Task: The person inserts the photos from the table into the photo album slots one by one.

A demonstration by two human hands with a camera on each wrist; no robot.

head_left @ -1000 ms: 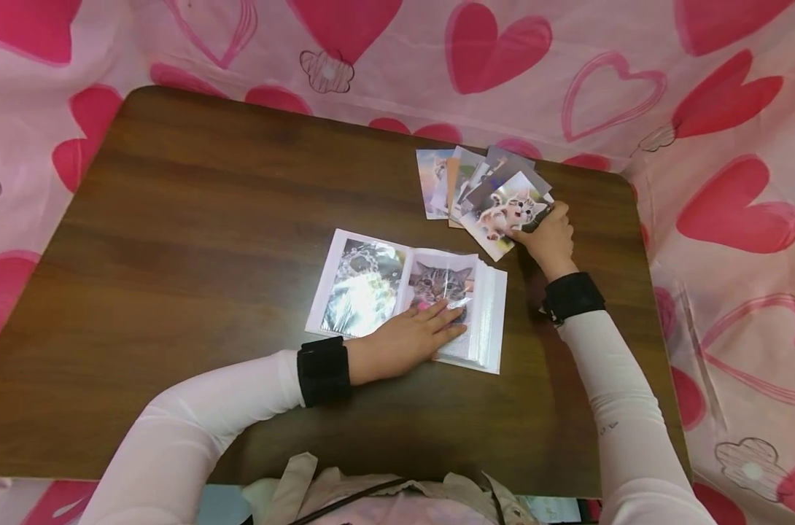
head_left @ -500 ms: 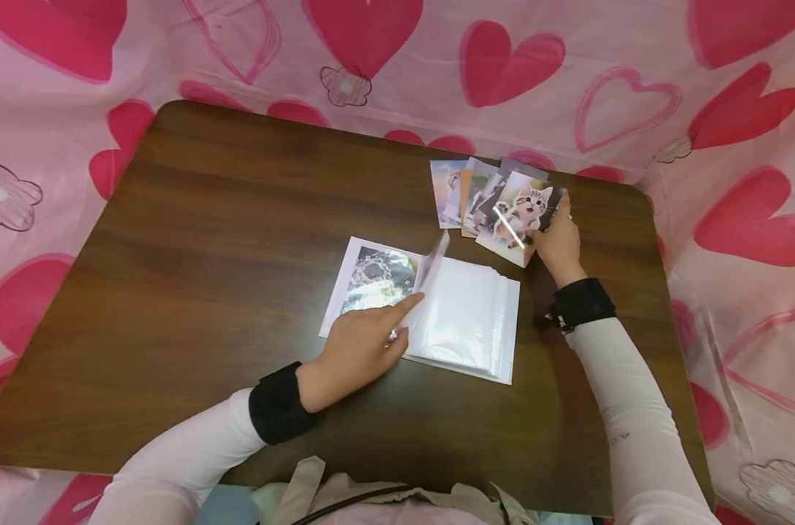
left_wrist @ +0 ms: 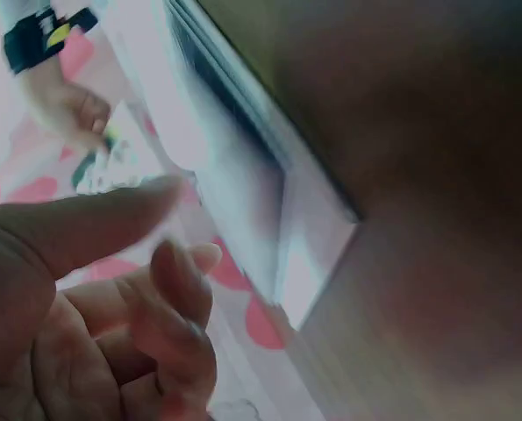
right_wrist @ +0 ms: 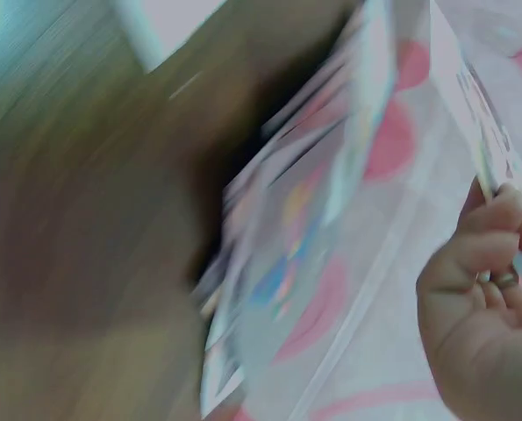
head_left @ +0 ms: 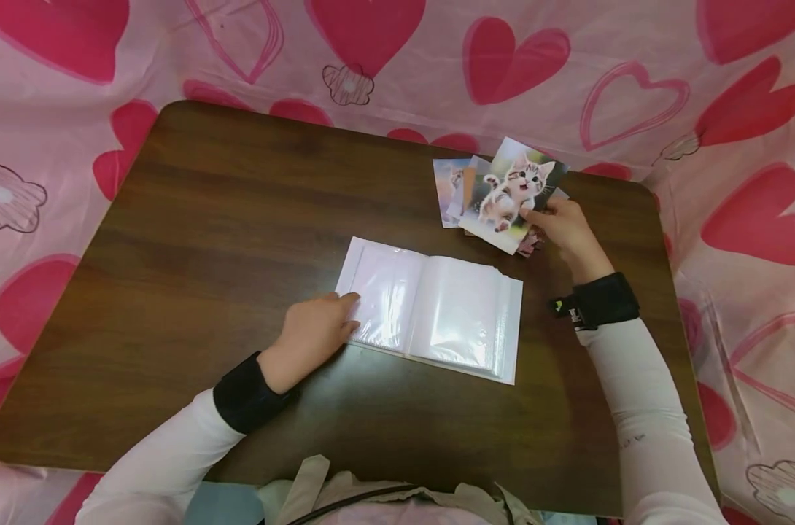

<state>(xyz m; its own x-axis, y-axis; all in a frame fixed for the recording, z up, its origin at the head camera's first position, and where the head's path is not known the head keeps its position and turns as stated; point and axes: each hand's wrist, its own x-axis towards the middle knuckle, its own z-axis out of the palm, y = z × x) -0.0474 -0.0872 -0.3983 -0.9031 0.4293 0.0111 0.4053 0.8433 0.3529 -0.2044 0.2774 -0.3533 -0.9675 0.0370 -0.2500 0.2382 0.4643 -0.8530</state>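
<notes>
A small white photo album lies open on the table at a spread of two blank white sleeves that shine with glare. Over its left edge lie the fingertips of my left hand; in the left wrist view the thumb and loosely bent fingers have nothing between them. Up at the right, my right hand pinches a kitten photo by its lower right side, thumb on the front. The right wrist view shows that photo raised apart from a fanned pile of photos, which it partly covers in the head view.
The brown wooden table has rounded corners. Behind it and along the right side hangs a pink cloth with red hearts. Other photos of the pile show left of the held one, near the back edge.
My left hand has turned the cat page over to the left and moved to the album's left edge. My right hand has lifted the kitten photo off the pile.
</notes>
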